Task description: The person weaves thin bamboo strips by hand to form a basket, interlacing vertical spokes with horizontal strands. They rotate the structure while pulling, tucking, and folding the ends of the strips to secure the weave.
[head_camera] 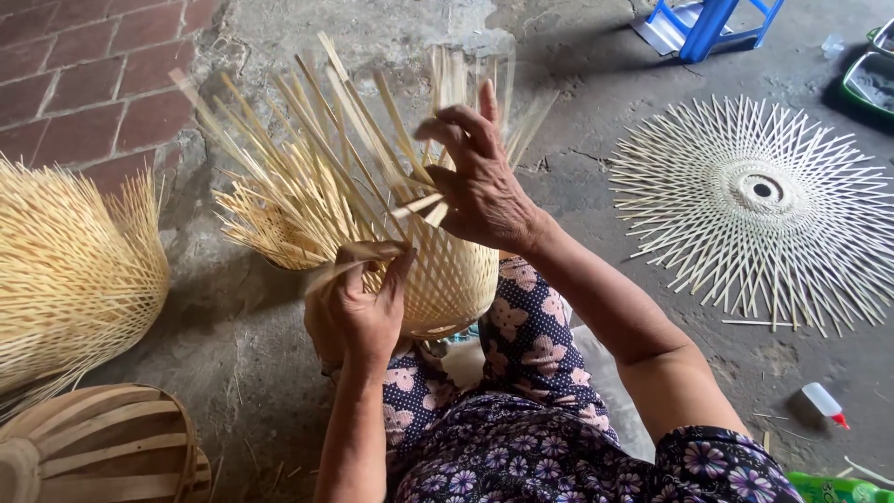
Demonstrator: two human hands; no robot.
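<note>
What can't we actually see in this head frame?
- Head view: the basket base, hidden by the left hand and knee.
- Right hand fingertips blur among the moving strips.
- Green bottle, cut by the bottom edge.
- Blue stool, cut by the top edge.
- Tray, cut by the right edge.

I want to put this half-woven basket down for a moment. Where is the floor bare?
Bare concrete lies between the basket and the flat woven disc, and below the disc, short of the small bottle. The left is crowded: a woven bundle and wooden form.
</note>
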